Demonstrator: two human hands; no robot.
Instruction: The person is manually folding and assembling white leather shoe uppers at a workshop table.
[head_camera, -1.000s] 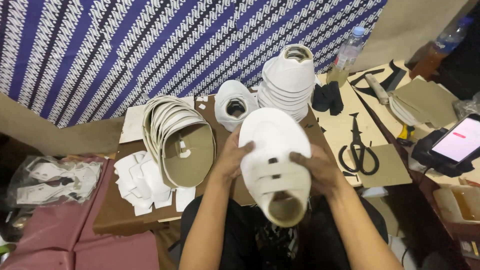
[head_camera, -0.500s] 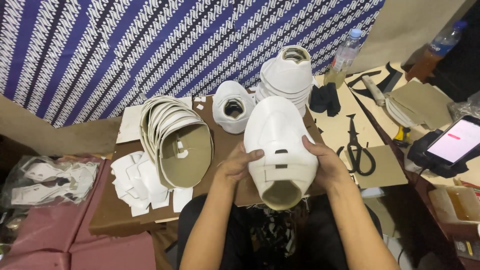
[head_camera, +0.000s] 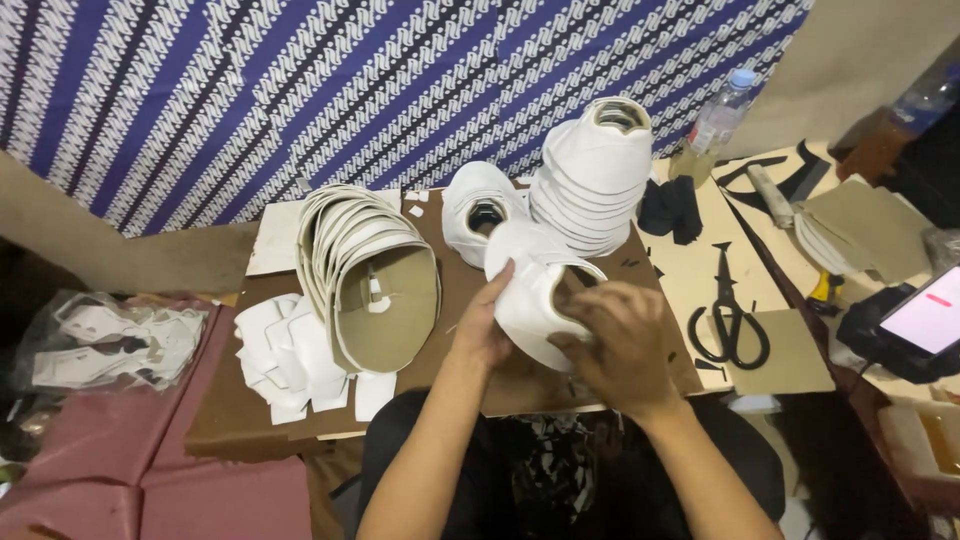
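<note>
1. A white shoe upper (head_camera: 530, 300) is held just above the brown bench (head_camera: 240, 420), in front of the person.
2. The left hand (head_camera: 487, 322) grips its left side, thumb up along the edge.
3. The right hand (head_camera: 612, 340) clasps its right side, fingers curled over the opening.
4. A stack of white uppers (head_camera: 590, 180) stands behind, nested curved pieces (head_camera: 370, 275) to the left, and black scissors (head_camera: 730, 320) to the right.

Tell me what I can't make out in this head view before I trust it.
- White shoe upper: its near side is hidden behind the right hand; the left hand covers one edge.
- Right hand's fingertips: tucked into the upper's opening, contact unclear.
- Phone: cut off by the right frame edge.
- Bagged white pieces: blurred by the plastic, shapes unclear.
- Lap: in shadow below the board.
</note>
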